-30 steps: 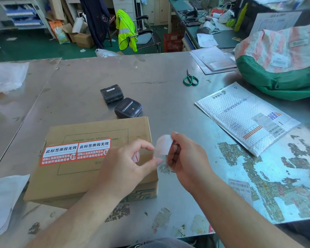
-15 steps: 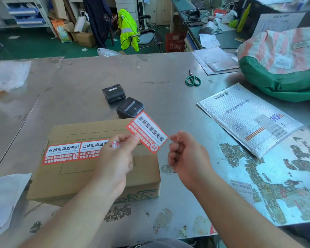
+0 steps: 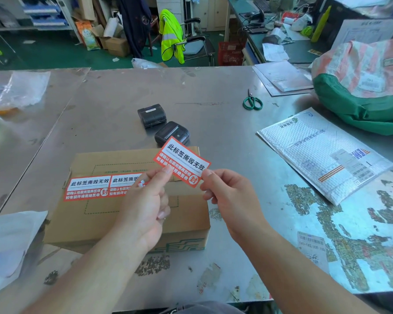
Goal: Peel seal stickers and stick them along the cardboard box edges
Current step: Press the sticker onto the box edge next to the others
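A flat cardboard box (image 3: pixel 95 220) lies on the metal table in front of me. Two red and white seal stickers (image 3: pixel 89 186) sit side by side across its top left. A third red and white seal sticker (image 3: pixel 183 160) hangs in the air above the box's right end, printed side up. My left hand (image 3: pixel 145 205) pinches its lower left corner between thumb and forefinger. My right hand (image 3: pixel 227 196) pinches its lower right corner.
Two black label printers (image 3: pixel 162 125) stand just behind the box. Green scissors (image 3: pixel 252 102) lie further back right. A silver bubble mailer (image 3: pixel 322 152) and a large green sack (image 3: pixel 361 87) fill the right side. White plastic (image 3: pixel 7 241) lies at the left edge.
The sticker came off its white backing and turned printed side up in my left hand. My right hand, which had let go, now pinches the sticker's right corner.
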Motion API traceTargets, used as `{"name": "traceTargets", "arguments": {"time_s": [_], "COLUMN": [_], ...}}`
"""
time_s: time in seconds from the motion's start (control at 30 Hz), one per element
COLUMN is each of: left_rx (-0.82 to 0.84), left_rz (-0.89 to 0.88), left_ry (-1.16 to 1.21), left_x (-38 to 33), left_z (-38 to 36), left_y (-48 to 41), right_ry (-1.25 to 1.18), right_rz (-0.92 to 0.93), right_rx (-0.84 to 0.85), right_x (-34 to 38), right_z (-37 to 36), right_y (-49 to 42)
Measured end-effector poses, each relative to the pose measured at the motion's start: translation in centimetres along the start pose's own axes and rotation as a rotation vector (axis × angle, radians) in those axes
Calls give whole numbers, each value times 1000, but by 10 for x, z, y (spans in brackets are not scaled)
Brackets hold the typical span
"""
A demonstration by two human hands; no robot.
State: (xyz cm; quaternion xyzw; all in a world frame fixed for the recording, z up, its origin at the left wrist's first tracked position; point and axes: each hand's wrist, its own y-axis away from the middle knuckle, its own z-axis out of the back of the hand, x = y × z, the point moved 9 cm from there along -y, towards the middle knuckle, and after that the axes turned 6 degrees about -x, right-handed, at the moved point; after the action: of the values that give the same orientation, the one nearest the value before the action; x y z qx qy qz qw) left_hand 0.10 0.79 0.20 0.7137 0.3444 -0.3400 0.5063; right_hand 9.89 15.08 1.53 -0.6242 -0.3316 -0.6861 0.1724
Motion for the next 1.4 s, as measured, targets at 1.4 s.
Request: {"name": "traceTargets", "arguments": {"time_s": [1.4], "left_rx": [-96], "left_rz": [-284], "left_ry": [-972], "left_x": [-70], "left_z": [35], "left_y": [-42], "right_ry": [716], "right_rz": [37], "right_rx": [57], "right_x": [19], "right_z": [-35], "right_y": [-49]}}
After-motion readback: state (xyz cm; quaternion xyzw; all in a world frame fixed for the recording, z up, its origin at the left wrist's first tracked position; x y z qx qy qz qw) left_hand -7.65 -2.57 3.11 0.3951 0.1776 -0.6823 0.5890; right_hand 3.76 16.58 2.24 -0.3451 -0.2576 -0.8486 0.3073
